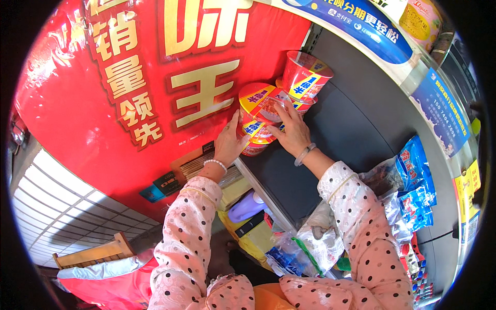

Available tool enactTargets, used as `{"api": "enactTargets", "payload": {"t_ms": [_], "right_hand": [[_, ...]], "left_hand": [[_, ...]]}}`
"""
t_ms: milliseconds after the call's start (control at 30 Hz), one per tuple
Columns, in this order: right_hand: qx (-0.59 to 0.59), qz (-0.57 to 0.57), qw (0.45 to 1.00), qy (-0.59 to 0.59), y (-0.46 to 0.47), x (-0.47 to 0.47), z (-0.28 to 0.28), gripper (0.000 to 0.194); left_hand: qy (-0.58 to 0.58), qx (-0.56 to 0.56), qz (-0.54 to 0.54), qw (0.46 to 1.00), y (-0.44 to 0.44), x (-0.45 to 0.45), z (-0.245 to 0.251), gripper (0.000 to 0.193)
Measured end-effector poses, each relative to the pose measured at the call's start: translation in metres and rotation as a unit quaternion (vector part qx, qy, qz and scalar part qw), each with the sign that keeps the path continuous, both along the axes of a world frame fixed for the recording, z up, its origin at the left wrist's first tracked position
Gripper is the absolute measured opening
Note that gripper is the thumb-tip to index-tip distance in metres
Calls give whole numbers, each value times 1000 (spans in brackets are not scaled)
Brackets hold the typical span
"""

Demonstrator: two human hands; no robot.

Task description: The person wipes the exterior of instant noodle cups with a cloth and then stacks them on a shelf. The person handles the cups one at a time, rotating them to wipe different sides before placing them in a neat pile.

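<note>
A red and yellow instant noodle cup [256,99] sits tilted between my hands, with its printed lid towards me. My left hand [229,141] presses its fingers to the near left side, its thumb by the lower cup. On the right side of the same cup lie the fingers of my right hand [292,133]. Beneath it is another noodle cup [254,133], partly covered by my fingers. Just behind, an upright noodle cup [308,75] rests on one more cup of the same kind. The stacks stand at the left end of a dark shelf [348,112].
A large red poster [155,77] with gold characters borders the shelf on the left. Blue snack bags [416,170] lie along the right. Below the shelf edge are a purple bottle [246,205] and plastic packages [321,232]. A wooden chair [93,252] stands lower left.
</note>
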State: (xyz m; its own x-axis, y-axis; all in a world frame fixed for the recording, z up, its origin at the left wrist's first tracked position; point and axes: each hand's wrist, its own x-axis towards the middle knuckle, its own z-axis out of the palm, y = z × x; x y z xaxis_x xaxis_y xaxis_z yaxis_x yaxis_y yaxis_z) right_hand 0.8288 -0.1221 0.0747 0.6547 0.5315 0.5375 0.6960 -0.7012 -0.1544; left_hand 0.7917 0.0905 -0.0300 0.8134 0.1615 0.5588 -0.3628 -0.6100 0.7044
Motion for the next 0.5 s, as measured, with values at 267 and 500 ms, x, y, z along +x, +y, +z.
{"api": "enactTargets", "payload": {"t_ms": [267,500], "right_hand": [[-12,-4,1000,0,-1,-2,3,67],[-19,-27,998,46,2,-5,9,68]], "left_hand": [[-35,25,63,997,13,0,48,88],[-74,105,1,992,8,-7,70,78]]}}
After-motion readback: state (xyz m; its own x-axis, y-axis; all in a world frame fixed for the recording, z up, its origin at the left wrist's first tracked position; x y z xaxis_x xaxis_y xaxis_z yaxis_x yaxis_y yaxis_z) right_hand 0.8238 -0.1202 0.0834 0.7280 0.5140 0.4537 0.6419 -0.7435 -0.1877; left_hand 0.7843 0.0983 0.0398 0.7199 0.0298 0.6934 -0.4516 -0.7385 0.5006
